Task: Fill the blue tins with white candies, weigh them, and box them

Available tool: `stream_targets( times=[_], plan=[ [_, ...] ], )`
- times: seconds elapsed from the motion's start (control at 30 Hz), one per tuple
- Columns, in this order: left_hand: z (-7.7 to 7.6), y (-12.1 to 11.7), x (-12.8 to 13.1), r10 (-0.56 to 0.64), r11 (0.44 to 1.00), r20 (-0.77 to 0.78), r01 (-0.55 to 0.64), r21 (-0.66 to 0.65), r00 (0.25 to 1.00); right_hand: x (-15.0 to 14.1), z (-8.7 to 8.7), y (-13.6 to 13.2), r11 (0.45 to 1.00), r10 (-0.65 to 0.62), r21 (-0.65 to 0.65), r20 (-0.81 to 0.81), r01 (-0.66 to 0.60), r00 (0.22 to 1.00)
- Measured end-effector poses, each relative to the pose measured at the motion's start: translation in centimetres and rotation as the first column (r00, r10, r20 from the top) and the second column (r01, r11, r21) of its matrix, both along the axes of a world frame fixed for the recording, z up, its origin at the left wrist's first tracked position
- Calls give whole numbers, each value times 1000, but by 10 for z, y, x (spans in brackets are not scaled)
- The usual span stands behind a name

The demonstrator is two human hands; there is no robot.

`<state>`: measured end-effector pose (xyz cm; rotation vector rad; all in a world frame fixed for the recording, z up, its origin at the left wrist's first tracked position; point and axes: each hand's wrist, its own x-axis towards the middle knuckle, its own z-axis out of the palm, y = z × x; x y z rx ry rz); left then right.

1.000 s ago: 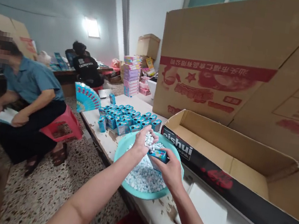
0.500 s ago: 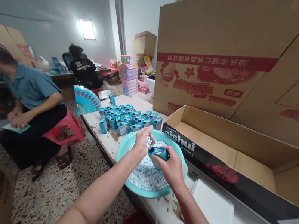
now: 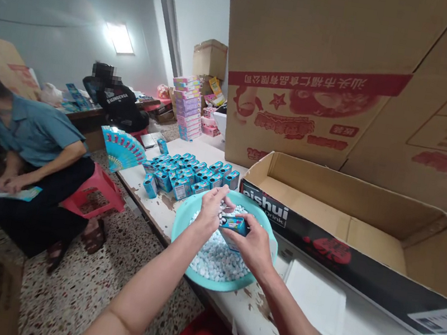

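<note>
Two hands are working close together over a round, light green bowl (image 3: 221,286), and many small white bits (image 3: 213,256) are lying inside it. The right hand (image 3: 255,246) is gripping one small blue box (image 3: 235,224), with the thumb pressing on one side and the fingers wrapping around the other. The left hand (image 3: 211,208) is curling into a little cup, and some of the white bits are showing between its fingers. I think these hands are putting white bits into the blue box, because the cupped hand is sitting right at the end of the box. The box is leaning a bit toward the left hand, and its near side is facing the person. It is staying above the bowl, so the bowl seems to be waiting under it for any bits that are dropping. The left fingers are hiding the mouth of the box, so I am not telling how full it is. The next move seems to be calling for a steady right hand and a gentle, narrow left cup. Many more blue boxes (image 3: 184,175) are standing just past the bowl on the white table (image 3: 157,211).
</note>
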<state>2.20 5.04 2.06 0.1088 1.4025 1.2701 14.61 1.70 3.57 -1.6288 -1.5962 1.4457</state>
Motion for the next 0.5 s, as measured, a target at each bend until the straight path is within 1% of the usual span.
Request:
stream_targets(
  times=[0.13, 0.27, 0.4, 0.5],
  plan=[
    [3, -2, 2, 0, 1000, -3, 0, 17, 1000, 0, -2, 0, 999, -38, -16, 20, 38, 999],
    [5, -3, 2, 22, 1000, -30, -22, 0, 999, -1, -2, 1, 999, -37, -9, 12, 37, 999],
    [5, -4, 2, -43, 999, -46, 43, 4, 998, -1, -3, 0, 999, -52, -18, 1, 52, 999],
    [8, -5, 4, -42, 999, -19, 42, -1, 999, -1, -5, -1, 996, -82, -41, -5, 81, 997]
  ],
)
